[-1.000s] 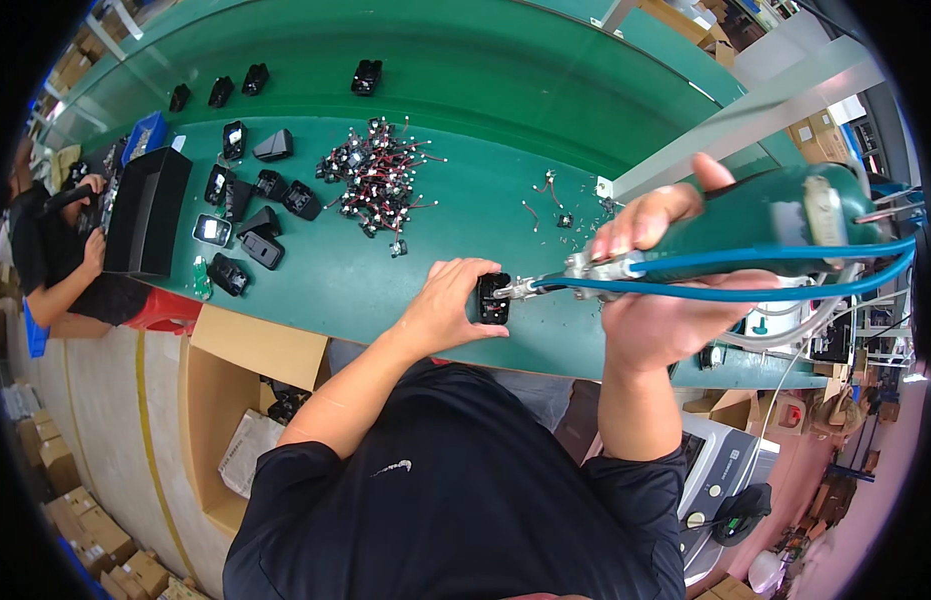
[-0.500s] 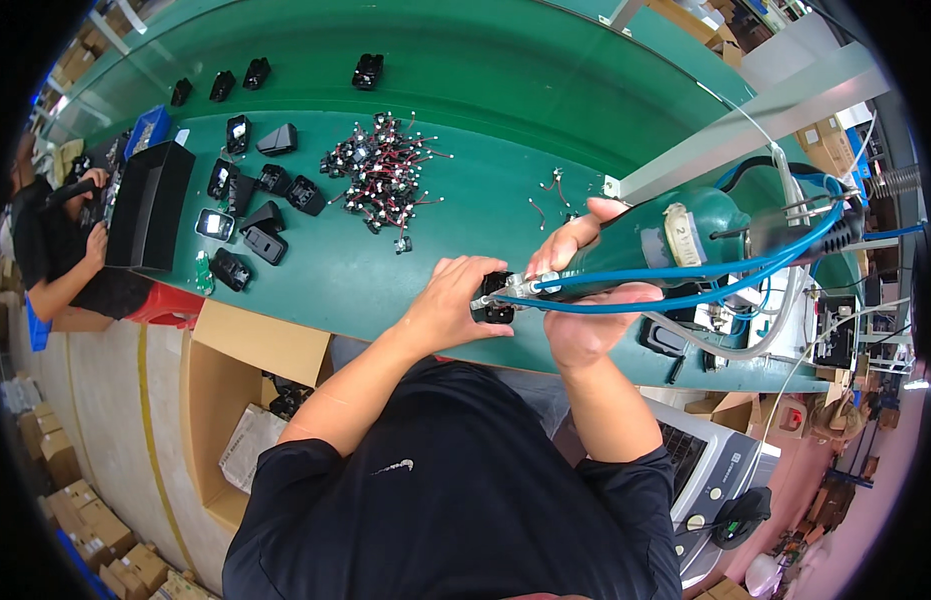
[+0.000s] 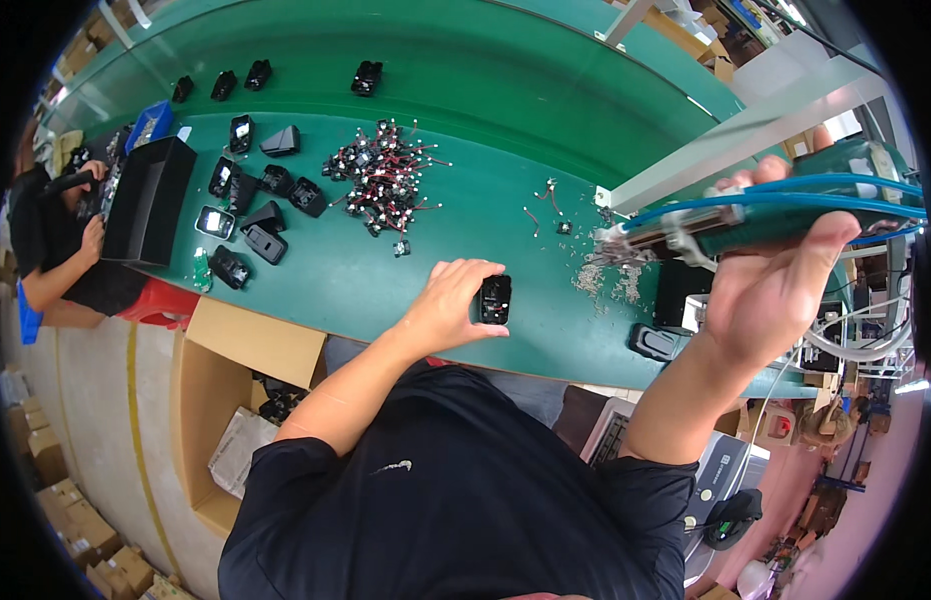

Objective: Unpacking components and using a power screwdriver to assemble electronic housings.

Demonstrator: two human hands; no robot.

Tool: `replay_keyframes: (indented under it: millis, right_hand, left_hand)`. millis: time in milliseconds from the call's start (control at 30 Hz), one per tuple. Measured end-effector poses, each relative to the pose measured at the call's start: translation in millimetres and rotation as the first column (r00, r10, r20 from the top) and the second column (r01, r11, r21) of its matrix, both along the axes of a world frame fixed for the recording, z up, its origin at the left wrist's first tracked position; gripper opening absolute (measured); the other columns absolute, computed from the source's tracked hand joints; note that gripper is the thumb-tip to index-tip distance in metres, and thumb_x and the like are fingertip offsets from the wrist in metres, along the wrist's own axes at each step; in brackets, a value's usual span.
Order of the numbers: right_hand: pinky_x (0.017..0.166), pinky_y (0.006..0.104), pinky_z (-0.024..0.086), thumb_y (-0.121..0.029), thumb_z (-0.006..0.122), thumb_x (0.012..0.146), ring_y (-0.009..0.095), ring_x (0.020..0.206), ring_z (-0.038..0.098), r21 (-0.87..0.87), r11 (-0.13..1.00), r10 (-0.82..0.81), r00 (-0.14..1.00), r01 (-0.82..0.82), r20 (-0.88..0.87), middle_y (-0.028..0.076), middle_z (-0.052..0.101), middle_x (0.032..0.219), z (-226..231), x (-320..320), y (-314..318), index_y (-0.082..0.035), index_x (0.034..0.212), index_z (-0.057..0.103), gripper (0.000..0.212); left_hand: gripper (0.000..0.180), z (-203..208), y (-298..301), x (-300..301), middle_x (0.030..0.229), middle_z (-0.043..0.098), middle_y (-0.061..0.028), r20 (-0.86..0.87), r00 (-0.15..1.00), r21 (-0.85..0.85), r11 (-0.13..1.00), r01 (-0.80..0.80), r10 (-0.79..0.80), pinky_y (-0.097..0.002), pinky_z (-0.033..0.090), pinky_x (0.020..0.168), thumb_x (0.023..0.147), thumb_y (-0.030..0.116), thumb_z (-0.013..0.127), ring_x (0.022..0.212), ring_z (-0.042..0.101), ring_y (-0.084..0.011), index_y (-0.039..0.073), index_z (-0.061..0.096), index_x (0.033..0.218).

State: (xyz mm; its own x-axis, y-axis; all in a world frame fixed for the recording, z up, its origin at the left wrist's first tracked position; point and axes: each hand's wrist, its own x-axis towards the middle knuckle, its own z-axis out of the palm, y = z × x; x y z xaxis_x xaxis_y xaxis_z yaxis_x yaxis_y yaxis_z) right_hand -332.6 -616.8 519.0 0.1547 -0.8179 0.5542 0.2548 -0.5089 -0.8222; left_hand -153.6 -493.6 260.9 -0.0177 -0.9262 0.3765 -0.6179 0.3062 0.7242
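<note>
On the green bench in front of me lies a small black plastic housing [image 3: 495, 300], open side up, with small parts and a bit of red inside. My left hand [image 3: 447, 305] grips it by its left side, thumb at the near end and fingers at the far end. Off to the right, my right hand [image 3: 770, 270] is wrapped round a green power screwdriver [image 3: 765, 225] with blue hoses [image 3: 785, 195] running along it. Its metal tip points left, apart from the housing and above small scattered screws [image 3: 615, 285]; motion blurs it slightly.
Behind my left hand is a heap of wired parts [image 3: 380, 175]. More black housings [image 3: 265, 245] lie further left, beside a long black bin [image 3: 150, 205]. A white metal post [image 3: 735, 135] slants up at right. A cardboard box [image 3: 200, 430] stands below the bench. Another person [image 3: 65, 240] works at far left.
My right hand has pulled the screwdriver away from the housing, up and to the right. The scattered screws have come into view. My left hand stays on the housing.
</note>
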Motion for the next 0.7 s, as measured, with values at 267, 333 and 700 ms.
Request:
replay_keyframes:
  millis: [267,333,700]
  right_hand:
    - [0.054,0.0282,0.047,-0.082,0.028,0.092,0.019,0.059,0.055,0.174,0.966,0.155,0.965,-0.193,0.211,0.008,0.056,0.073,-26.8,1.4,-14.5,0.004,0.124,0.053,0.095]
    - [0.053,0.0282,0.046,-0.081,0.028,0.092,0.018,0.058,0.054,0.176,0.957,0.186,0.953,-0.231,0.24,0.008,0.055,0.072,-35.3,7.2,-13.0,0.003,0.123,0.053,0.094]
    - [0.059,0.0338,0.045,-0.081,0.03,0.092,0.019,0.06,0.051,0.044,0.914,0.38,0.89,-0.403,0.253,0.008,0.054,0.075,-23.6,8.4,-11.5,0.006,0.136,0.047,0.099]
  left_hand:
    - [0.083,1.5,0.1,0.7,0.125,0.059,-0.0125,0.028,1.0,0.021,1.0,0.011,-0.011,-0.0435,0.04,0.098,0.066,0.038,0.089,0.114,0.056,-0.0319,0.007,0.05,0.132]
    - [0.083,0.1,1.2,0.7,0.125,0.059,-0.0125,0.033,0.999,0.025,1.0,0.0,-0.001,-0.0435,0.04,0.098,0.066,0.039,0.089,0.113,0.056,-0.0319,0.006,0.05,0.132]
    - [0.083,2.1,0.1,0.8,0.124,0.06,-0.0118,0.021,1.0,0.021,1.0,-0.001,0.0,-0.0433,0.04,0.097,0.065,0.039,0.089,0.111,0.057,-0.0314,0.006,0.051,0.132]
